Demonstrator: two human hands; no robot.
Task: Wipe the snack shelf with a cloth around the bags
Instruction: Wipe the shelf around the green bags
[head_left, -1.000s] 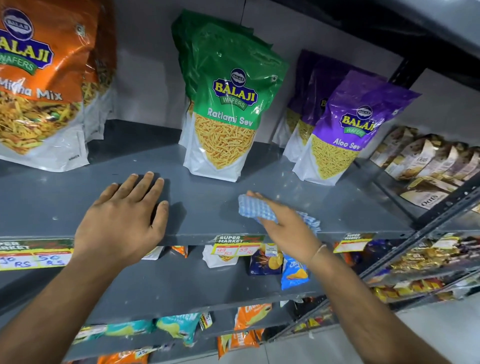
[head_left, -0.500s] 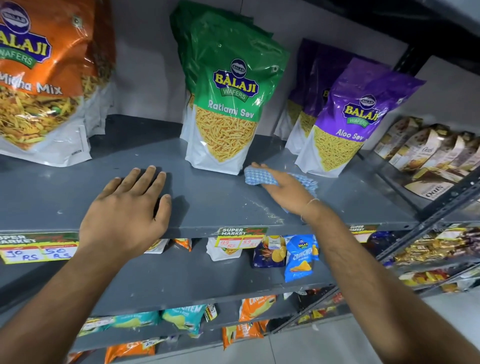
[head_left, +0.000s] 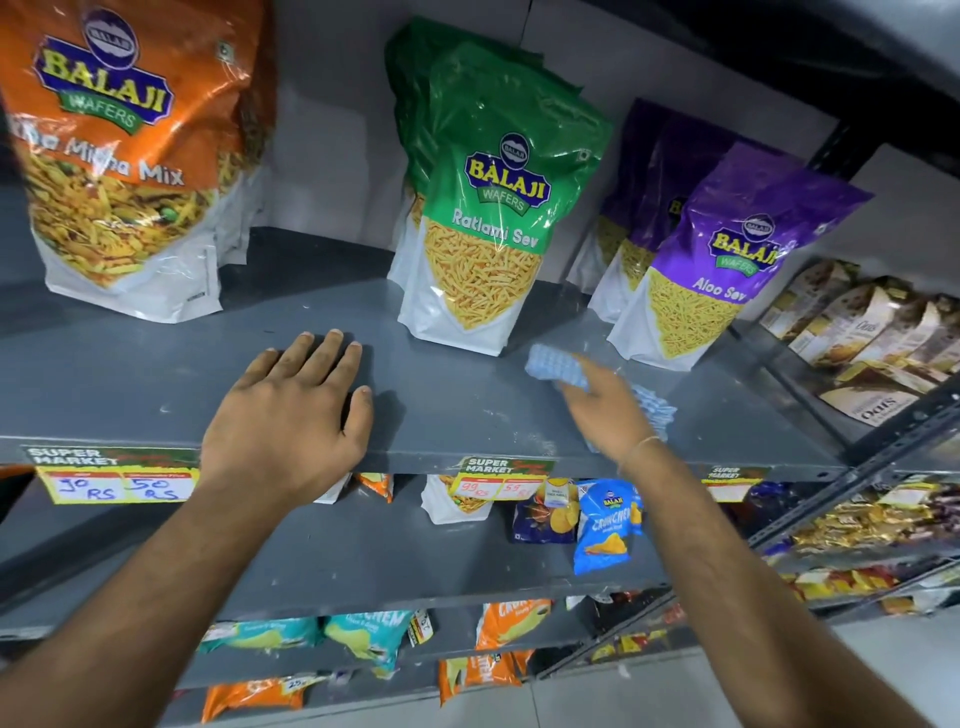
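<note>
Grey metal shelf (head_left: 467, 410) carries three groups of snack bags standing toward its back edge, which leaves the front strip bare for wiping. The right hand (head_left: 605, 410) presses a blue checked cloth (head_left: 558, 366) flat under its fingers (blurred, so the exact grip is unclear) in the gap between the green bag (head_left: 483, 218) and the purple bag (head_left: 722, 260), just in front of both. The left hand (head_left: 291, 410) lies spread, palm down, near the front edge, probably as a brace, holding nothing.
</note>
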